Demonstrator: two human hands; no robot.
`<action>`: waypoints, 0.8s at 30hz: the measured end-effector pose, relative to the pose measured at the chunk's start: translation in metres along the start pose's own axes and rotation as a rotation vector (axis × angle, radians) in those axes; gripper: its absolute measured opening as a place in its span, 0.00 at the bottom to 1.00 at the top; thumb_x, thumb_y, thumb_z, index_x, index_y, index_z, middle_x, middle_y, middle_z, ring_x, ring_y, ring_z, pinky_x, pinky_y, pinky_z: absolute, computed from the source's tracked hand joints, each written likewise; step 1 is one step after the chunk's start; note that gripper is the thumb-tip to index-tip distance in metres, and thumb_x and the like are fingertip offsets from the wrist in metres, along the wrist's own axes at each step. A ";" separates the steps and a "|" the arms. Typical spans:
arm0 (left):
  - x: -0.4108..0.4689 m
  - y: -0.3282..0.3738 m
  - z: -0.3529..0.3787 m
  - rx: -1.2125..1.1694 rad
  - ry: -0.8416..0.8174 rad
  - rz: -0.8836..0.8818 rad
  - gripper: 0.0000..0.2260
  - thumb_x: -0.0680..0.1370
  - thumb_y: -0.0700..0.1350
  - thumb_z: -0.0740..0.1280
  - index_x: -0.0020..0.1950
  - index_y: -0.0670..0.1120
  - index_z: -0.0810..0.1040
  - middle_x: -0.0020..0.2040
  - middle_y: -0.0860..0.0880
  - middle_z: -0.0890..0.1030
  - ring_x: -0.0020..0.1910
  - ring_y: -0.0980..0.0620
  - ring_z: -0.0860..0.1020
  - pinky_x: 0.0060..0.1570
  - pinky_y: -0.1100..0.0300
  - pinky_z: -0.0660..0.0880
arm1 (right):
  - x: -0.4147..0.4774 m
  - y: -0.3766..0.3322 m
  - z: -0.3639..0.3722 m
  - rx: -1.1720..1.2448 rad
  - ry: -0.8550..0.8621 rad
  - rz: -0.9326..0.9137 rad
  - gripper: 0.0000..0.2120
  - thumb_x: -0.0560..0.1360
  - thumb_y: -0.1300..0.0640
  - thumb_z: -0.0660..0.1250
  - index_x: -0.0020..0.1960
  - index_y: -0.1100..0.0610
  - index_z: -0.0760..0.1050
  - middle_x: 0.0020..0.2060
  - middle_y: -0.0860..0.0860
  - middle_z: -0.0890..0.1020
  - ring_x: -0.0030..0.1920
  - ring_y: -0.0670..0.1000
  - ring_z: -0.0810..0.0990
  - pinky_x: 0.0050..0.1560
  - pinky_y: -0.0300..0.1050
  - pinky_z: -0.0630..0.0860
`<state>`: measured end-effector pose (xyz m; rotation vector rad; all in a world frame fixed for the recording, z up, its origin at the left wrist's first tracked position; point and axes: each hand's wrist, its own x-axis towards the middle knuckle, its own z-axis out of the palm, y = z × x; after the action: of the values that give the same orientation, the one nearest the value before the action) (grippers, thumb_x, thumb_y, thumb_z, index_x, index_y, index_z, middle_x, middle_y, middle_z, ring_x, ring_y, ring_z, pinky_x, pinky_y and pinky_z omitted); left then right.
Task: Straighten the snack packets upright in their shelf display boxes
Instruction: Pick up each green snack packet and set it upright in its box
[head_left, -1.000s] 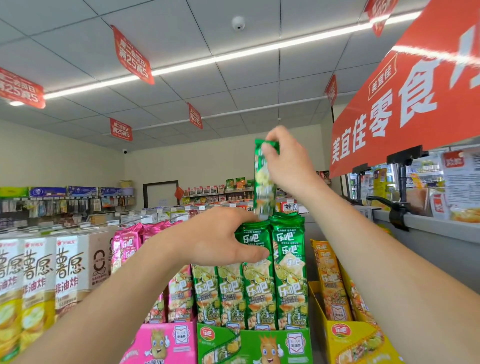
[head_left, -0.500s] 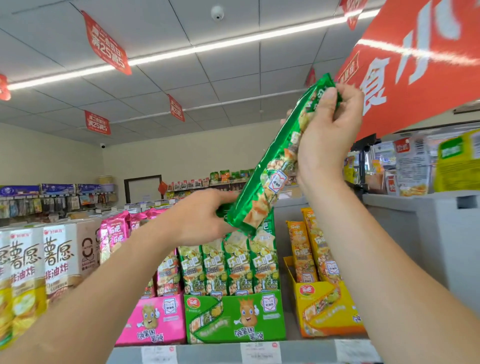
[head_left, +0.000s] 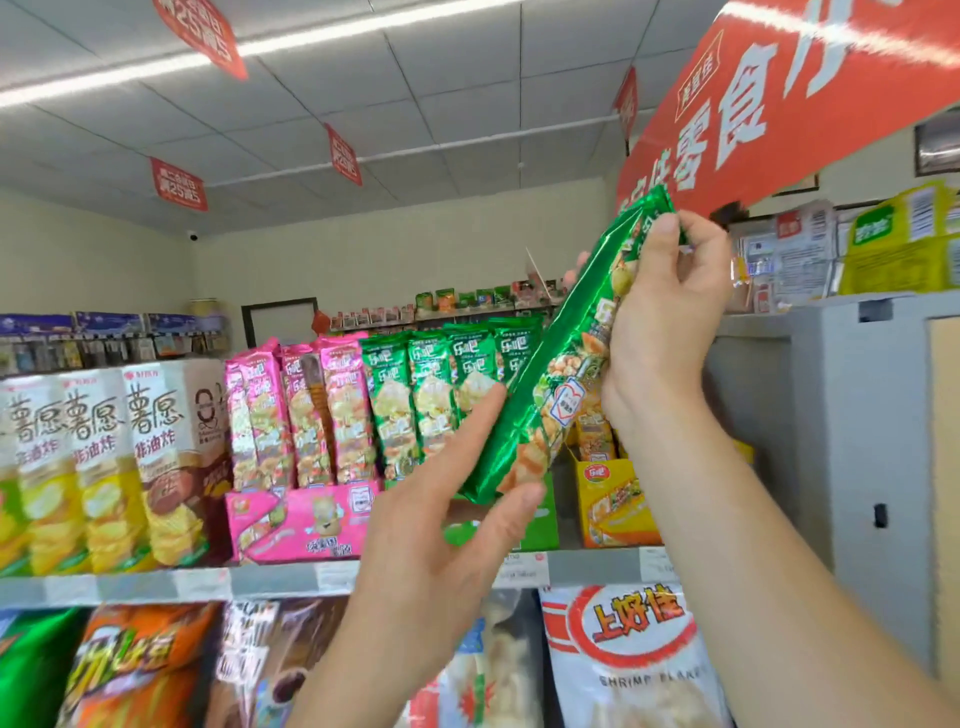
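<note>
Tilted green packet (head_left: 545, 415) — right hand (head_left: 670, 322) round its top, left hand (head_left: 447, 530) at its bottom end

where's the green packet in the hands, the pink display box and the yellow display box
green packet (head_left: 543, 413), head view, middle of its printed front
pink display box (head_left: 306, 519), head view, its front panel
yellow display box (head_left: 615, 506), head view, its front panel
</note>
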<state>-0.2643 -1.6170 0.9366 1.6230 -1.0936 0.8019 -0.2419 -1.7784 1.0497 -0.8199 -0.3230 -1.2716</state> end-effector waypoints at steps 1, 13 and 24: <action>-0.009 -0.001 0.002 -0.048 0.058 -0.036 0.23 0.74 0.53 0.68 0.69 0.65 0.70 0.55 0.67 0.81 0.52 0.67 0.79 0.50 0.72 0.75 | -0.008 -0.002 -0.002 0.047 -0.017 0.063 0.03 0.83 0.60 0.58 0.55 0.56 0.71 0.56 0.71 0.76 0.56 0.72 0.76 0.58 0.73 0.71; -0.087 0.000 0.019 -0.213 0.290 -0.304 0.17 0.69 0.56 0.72 0.57 0.66 0.80 0.41 0.62 0.84 0.36 0.69 0.78 0.41 0.75 0.73 | -0.129 -0.005 -0.056 -0.068 -0.239 0.148 0.16 0.79 0.55 0.63 0.66 0.54 0.72 0.60 0.52 0.82 0.63 0.55 0.79 0.67 0.64 0.70; -0.146 0.008 -0.002 0.042 -0.016 -0.284 0.24 0.72 0.59 0.65 0.68 0.65 0.69 0.44 0.70 0.82 0.34 0.69 0.80 0.36 0.72 0.76 | -0.179 0.003 -0.080 -0.250 -0.142 0.315 0.23 0.77 0.42 0.63 0.65 0.55 0.71 0.61 0.56 0.80 0.62 0.66 0.77 0.61 0.69 0.72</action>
<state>-0.3271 -1.5757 0.8110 1.7739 -0.8368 0.6279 -0.3095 -1.7066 0.8803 -1.1304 -0.1406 -0.9710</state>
